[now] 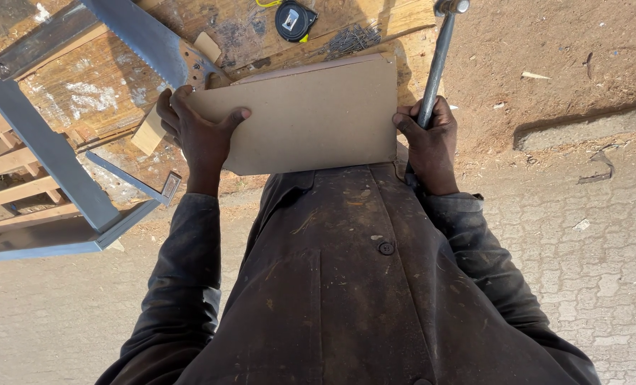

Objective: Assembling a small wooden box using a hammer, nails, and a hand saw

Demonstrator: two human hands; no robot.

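Holding a brown board (311, 117) flat against the worktop (104, 93), the left hand (200, 135) clamps its edge, seemingly steadying it, while the right hand (428, 146) grips a hammer (439, 57).

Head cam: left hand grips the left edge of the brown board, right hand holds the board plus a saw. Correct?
Not quite. In the head view the right hand holds a hammer by its metal handle against the board's right edge, not a saw. The saw lies untouched on the wooden bench beyond. The rest stands: the left hand grips the left edge of the brown board.
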